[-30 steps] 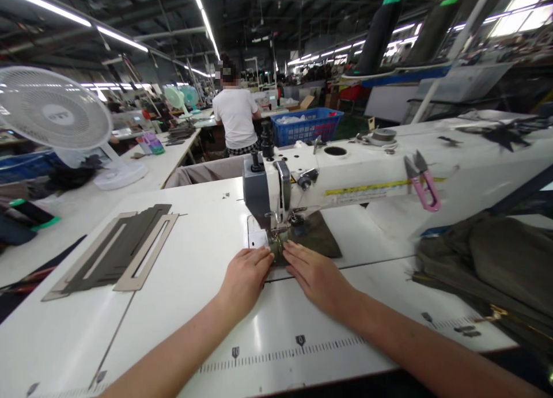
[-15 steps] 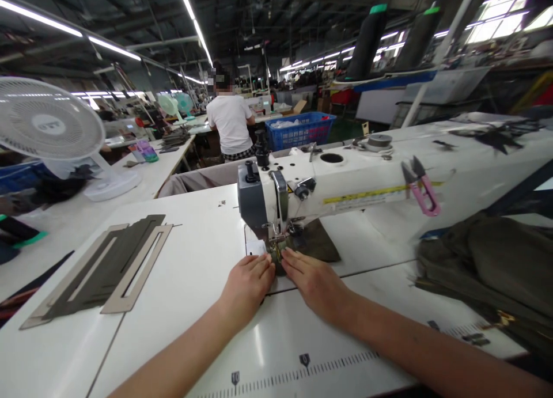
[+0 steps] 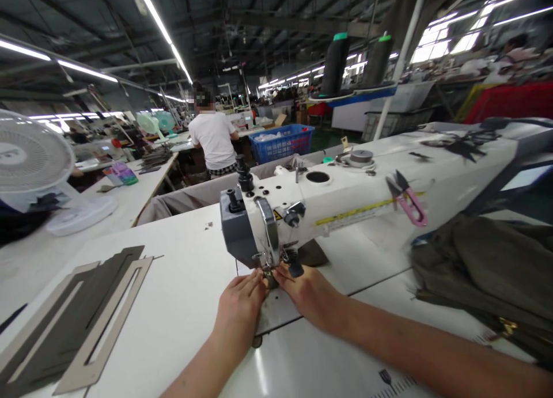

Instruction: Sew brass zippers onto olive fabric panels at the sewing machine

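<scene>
The left hand and right hand have crept in closer to the presser foot, and less olive fabric shows now! Far left, a stiff, slotted beige card frame lies against flat, dark cloth strips. Mid-table, the fabric sits under the sewing machine, both hands' fingers low beside it; pressing or pinching, one can't tell. Uneven pressure could pucker it; a slip could catch a fingertip. Rightmost, a soft, crumpled cloth heap.

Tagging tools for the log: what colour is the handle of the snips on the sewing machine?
Pink handle; best seen in the head view.
</scene>
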Tool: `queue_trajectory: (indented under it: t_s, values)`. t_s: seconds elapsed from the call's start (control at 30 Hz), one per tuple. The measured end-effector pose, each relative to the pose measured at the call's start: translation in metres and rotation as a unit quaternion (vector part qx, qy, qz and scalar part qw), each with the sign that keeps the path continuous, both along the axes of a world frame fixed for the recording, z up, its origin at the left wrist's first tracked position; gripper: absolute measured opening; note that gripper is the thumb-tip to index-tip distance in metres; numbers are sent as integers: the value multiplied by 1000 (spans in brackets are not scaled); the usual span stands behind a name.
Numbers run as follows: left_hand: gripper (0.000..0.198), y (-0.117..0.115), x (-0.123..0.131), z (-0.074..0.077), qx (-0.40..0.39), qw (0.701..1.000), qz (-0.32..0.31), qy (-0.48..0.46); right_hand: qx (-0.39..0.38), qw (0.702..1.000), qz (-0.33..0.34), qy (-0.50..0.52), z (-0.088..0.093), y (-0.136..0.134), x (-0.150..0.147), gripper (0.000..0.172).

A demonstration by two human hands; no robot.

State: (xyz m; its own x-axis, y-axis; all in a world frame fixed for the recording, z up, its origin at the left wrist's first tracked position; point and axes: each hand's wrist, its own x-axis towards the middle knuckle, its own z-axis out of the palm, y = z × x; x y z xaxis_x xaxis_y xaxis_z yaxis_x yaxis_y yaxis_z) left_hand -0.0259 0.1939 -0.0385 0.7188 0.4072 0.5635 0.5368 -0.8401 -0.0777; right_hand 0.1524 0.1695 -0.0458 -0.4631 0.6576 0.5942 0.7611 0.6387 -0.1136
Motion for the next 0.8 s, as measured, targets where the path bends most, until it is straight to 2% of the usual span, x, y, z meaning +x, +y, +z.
queue_trajectory:
  t_s: [0.13, 0.33, 0.8]
  values:
    - [22, -1, 1, 0, -14, 1000, 1, -3, 7, 1000, 12, 15, -3, 1, 0, 24]
    - [16, -2, 3, -1, -39, 999, 19, -25, -21, 1000, 11, 1, -4, 3, 2, 23]
    - [15, -4, 5, -4, -79, 994, 54, -55, -61, 998, -8, 4, -7, 4, 3, 28]
